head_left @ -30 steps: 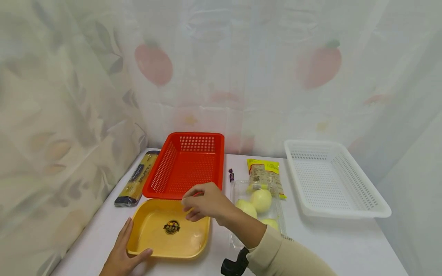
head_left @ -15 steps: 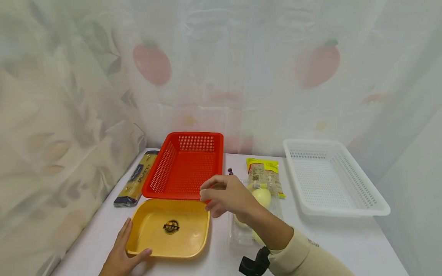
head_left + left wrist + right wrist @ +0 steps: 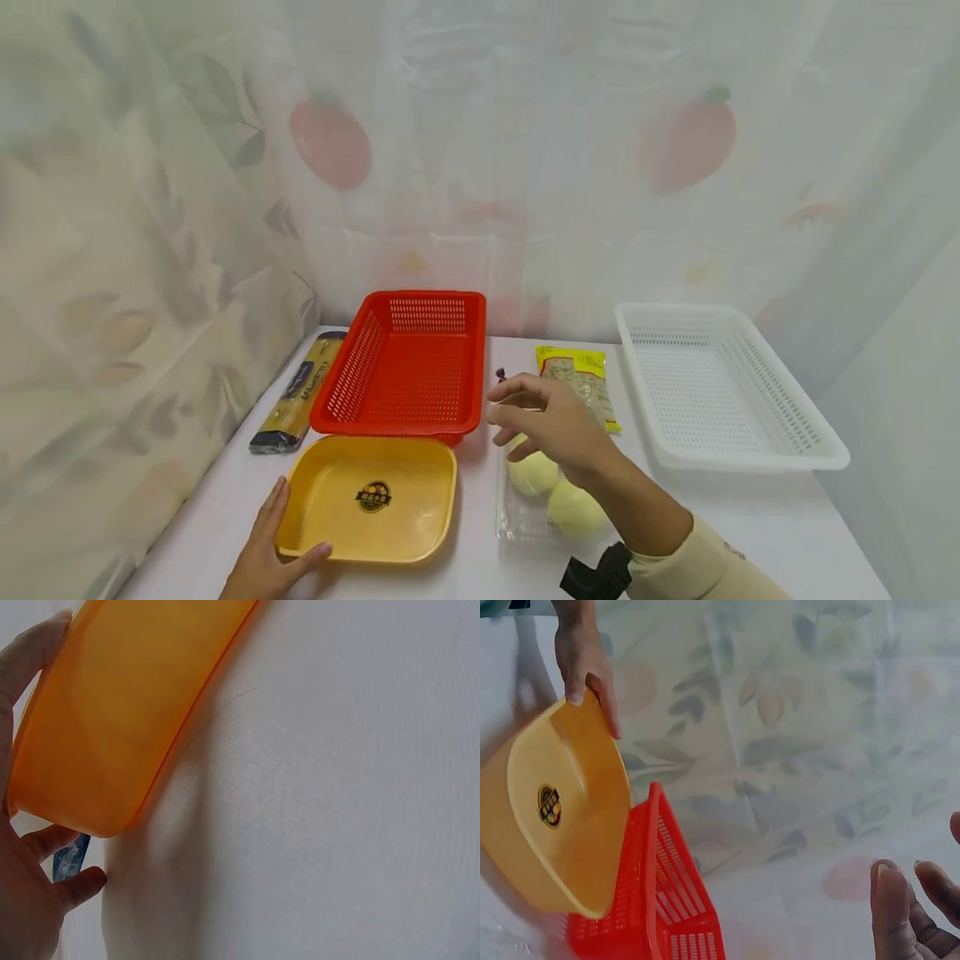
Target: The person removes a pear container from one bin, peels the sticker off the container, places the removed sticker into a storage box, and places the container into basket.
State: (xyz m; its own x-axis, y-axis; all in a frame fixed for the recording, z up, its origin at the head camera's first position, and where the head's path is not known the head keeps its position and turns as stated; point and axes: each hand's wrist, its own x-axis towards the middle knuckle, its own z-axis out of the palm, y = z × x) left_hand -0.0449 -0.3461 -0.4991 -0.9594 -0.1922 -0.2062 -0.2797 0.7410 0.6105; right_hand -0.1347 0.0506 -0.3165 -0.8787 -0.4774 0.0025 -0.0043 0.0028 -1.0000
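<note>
At the near left stands a yellow plastic basin (image 3: 371, 533) with a dark round logo on its floor. My left hand (image 3: 262, 550) spreads round its near left corner, thumb along the near rim and fingers along the left side. In the left wrist view the thumb touches the rim of the orange-looking basin (image 3: 112, 727). My right hand (image 3: 558, 425) hangs above a clear plastic tray (image 3: 517, 525) of pale yellow, onion-like balls (image 3: 576, 507). Its fingers are loosely bent and nothing shows between them. It hides part of the tray and most of a purple-wrapped sweet (image 3: 501, 373).
Behind the basin sits a red slotted basket (image 3: 416, 375), close against it. A spaghetti packet (image 3: 300, 396) lies to its left. A yellow-topped bag (image 3: 585, 367) lies behind the tray; a white slotted basket (image 3: 712, 392) stands at the right. Curtains hang behind and beside the table.
My right hand has moved right, from over the basin to over the clear tray. My left hand has stayed at the basin's corner.
</note>
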